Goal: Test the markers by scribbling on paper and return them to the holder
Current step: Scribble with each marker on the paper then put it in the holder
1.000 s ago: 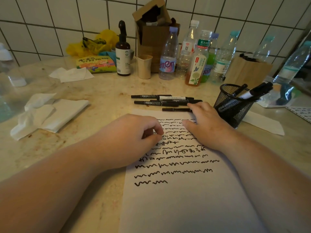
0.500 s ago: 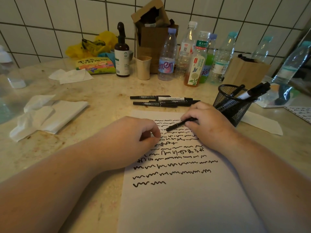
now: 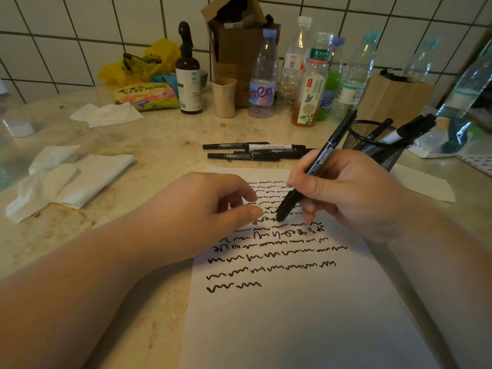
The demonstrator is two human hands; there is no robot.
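At the centre right of the frame the right hand [image 3: 354, 198] is gripping a black marker [image 3: 318, 166] in a writing hold, its fingers curled around the barrel, the capped lower end slanting down to the left just over the scribbled lines and the upper end pointing up toward the bottles. Whether that lower end is touching the sheet cannot be told. The left hand [image 3: 202, 214] is lying at the centre of the frame with its fingers loosely curled, holding nothing, its thumb and fingertips hovering or resting over the left edge of the paper [image 3: 292, 315], close to the marker's lower end. The paper is lying lengthwise from centre to lower right, its upper half carrying rows of black wavy scribbles. Just above its top edge, a cluster of loose markers [image 3: 253, 153] is lying flat on the stone counter [image 3: 133, 302]. The black mesh holder [image 3: 372, 145] is standing at the right, just behind the right hand, with a few markers leaning out of it. Crumpled tissues [image 3: 69, 177] are lying at the left, and plastic bottles [image 3: 308, 83], a dark pump bottle [image 3: 188, 81] and a cardboard box [image 3: 237, 49] are standing along the tiled wall at the top.
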